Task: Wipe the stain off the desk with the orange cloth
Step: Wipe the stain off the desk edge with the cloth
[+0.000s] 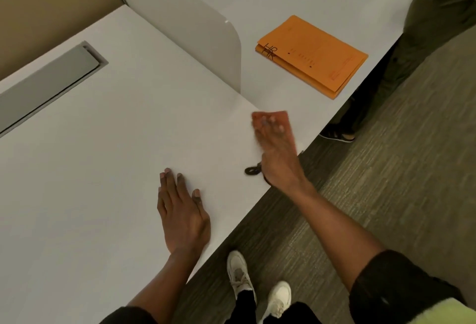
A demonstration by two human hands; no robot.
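White counter (103,143): orange folders (311,57) far right; orange cloth (280,117) and dark stain (252,170) near edge

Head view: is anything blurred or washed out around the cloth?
Head view: the right hand and orange cloth are motion-blurred; the left hand, flat on the desk, is sharp; lighting is soft, with no glare; straight edges bow from the wide lens.

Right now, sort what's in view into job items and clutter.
Job: orange cloth under the right hand; left hand flat on the desk.
Clutter: orange folders, white divider, dark loop beside the right wrist.
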